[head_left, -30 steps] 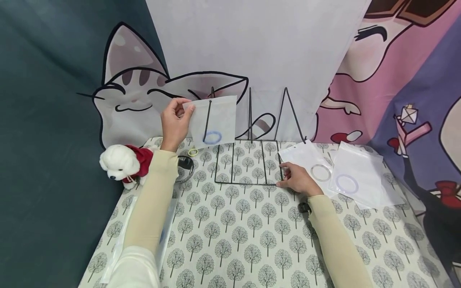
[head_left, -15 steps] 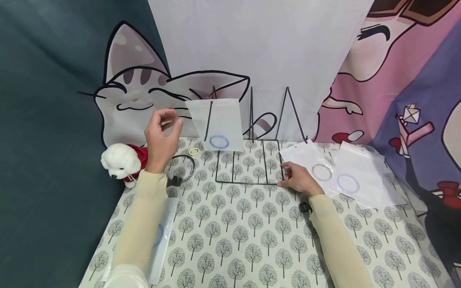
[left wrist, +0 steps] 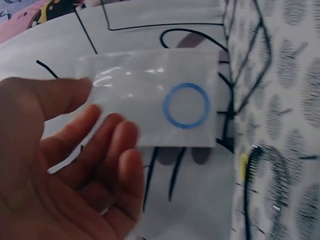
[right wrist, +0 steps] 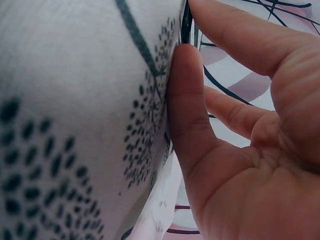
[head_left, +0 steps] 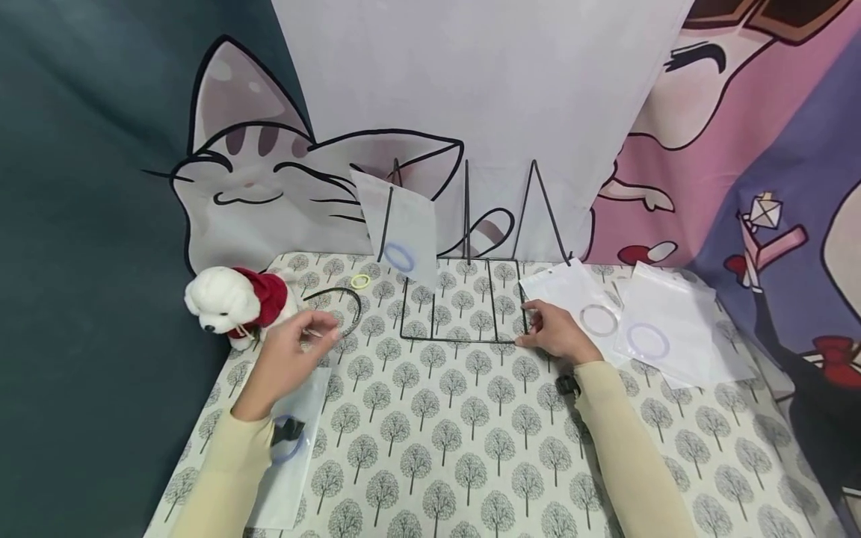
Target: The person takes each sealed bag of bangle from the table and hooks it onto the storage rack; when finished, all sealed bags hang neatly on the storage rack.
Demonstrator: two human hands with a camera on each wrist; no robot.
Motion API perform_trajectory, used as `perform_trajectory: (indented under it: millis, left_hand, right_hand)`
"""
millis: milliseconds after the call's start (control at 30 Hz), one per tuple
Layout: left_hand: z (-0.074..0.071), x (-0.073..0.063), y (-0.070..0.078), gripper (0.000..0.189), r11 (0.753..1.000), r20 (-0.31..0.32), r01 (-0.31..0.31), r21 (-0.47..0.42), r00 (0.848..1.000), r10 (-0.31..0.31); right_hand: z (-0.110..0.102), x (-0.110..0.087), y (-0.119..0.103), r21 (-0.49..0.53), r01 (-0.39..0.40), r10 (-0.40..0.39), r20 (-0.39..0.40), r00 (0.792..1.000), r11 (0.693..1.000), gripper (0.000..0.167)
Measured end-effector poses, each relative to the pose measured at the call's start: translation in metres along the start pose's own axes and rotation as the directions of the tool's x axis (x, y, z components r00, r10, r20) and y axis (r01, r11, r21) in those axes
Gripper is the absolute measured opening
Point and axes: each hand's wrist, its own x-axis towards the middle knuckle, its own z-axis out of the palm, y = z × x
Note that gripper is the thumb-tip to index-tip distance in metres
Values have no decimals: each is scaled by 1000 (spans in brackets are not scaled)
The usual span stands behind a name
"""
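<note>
A black wire rack point(head_left: 457, 341) stands on the tree-print cloth, its prongs rising at the back. From its left prong hangs a white bag point(head_left: 417, 224) with a blue ring point(left wrist: 186, 124) showing through, turned at an angle. My left hand point(head_left: 289, 359) is away from the bag, fingers loosely bent and holding nothing, above a flat bag point(head_left: 279, 486) with another blue ring. With thumb and index finger, my right hand point(head_left: 558, 332) pinches the rack's front right corner. Near the right prong's tip lies a white bag point(head_left: 561, 284) with a grey ring; whether it hangs there cannot be told.
More white bags point(head_left: 686, 321) lie overlapped at the right, one with a pale purple ring. A white toy dog point(head_left: 225, 299) in red sits at the left. Beside it are a black headband point(head_left: 359, 302) and a yellow band point(head_left: 359, 287). Printed curtains hang behind.
My left hand has let go of the hanging bag and moved down and left towards the flat bag. The hanging bag has swung to an angle. My right hand stays at the rack corner.
</note>
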Motion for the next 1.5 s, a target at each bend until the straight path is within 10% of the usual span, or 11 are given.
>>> perform_trajectory:
  millis: [233,467,833,1000,1267,1500]
  left_hand:
    - [-9,-64,-23,29,974,219,194,118,952,-216]
    - [-29,-101,-39,43,864,186,428,266,857,-481]
    - [-49,-115,-75,69,760,40,525,383,812,-582]
    - [-50,-111,-85,85,750,76,521,408,799,-596]
    - [-48,-102,-93,108,698,113,575,427,732,-672]
    - [-49,-103,-100,105,728,129,556,401,752,-646]
  right_hand:
    - [4,0,-3,31,-1,1,16,1000,1000,82]
    - [3,-1,-3,31,-13,12,17,1000,999,83]
    - [1,1,-3,26,-18,17,26,1000,999,83]
    - [0,0,-2,30,-14,13,9,1000,999,83]
    - [0,-1,-3,28,-7,6,15,1000,1000,82]
    - [0,-1,-1,48,-8,8,5,1000,999,83]
